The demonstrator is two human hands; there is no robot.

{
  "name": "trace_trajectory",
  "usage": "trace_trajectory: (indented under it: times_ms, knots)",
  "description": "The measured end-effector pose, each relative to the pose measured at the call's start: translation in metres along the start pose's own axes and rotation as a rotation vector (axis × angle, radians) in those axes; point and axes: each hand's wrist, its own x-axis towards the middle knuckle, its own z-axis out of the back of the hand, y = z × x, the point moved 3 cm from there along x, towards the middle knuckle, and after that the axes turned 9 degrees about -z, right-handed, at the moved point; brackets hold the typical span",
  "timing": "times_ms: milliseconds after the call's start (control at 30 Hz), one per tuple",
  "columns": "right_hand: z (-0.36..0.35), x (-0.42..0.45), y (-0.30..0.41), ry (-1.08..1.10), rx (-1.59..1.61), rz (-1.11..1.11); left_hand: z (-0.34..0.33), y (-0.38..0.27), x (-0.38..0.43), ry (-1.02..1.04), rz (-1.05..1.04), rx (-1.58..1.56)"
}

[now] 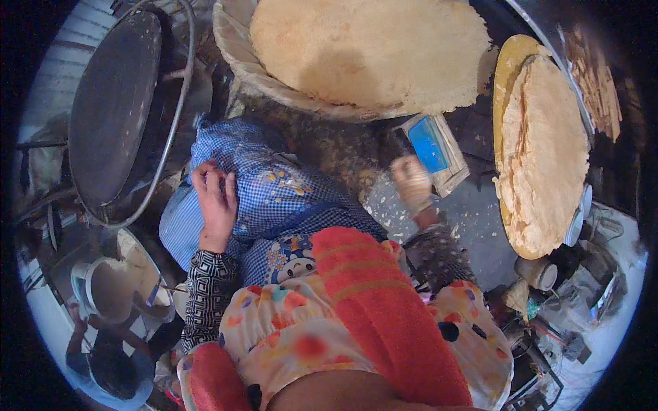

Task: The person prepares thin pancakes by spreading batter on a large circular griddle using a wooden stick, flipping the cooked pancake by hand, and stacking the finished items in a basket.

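My left hand [213,203] rests on the blue gingham cloth [247,154] over my lap. Its fingers are bent and slightly apart, and nothing shows in it. My right hand [411,182] is blurred and wears a striped glove or wrap. It is beside a worn box-like object [452,159] with a blue panel [427,144]; whether its fingers grip anything cannot be made out. In front of me, a large thin round flatbread [411,56] lies in a wide lined basket [236,56], partly overhanging its rim.
Left stands a big dark round griddle [115,108] with a metal ring [180,118]. On the right, folded flatbreads [545,154] lie on a yellow round board [503,103]. Split wood [591,77] lies beyond. Lower left, another person [110,354] is near a pale-filled bucket [110,287].
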Motion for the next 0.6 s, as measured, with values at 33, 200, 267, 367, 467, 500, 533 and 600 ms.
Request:
trace_trajectory:
  times_ms: [33, 200, 267, 367, 467, 500, 533, 600]
  knots:
    - [-0.024, -0.014, 0.003, 0.223, -0.146, -0.182, 0.002, -0.001, -0.002, -0.003, -0.031, 0.041]
    - [-0.088, -0.017, -0.046, 0.398, -0.163, -0.309, 0.019, -0.004, -0.002, 0.13, -0.063, 0.172]
    - [-0.095, -0.005, -0.052, 0.361, -0.196, -0.112, 0.022, 0.002, -0.004, 0.114, 0.0, 0.2]
    - [-0.102, 0.005, -0.044, 0.438, -0.178, -0.093, 0.025, 0.013, -0.017, 0.115, 0.059, 0.278]
    - [-0.129, 0.017, -0.061, 0.56, -0.221, -0.331, 0.024, 0.015, -0.022, 0.159, 0.104, 0.298]
    - [-0.14, 0.019, -0.07, 0.598, -0.257, -0.429, 0.025, 0.016, -0.024, 0.189, 0.118, 0.315]
    - [-0.152, 0.029, -0.08, 0.632, -0.284, -0.512, 0.027, 0.016, -0.025, 0.214, 0.132, 0.341]
    - [-0.175, 0.06, -0.109, 0.685, -0.302, -0.632, 0.024, 0.021, -0.03, 0.267, 0.172, 0.366]
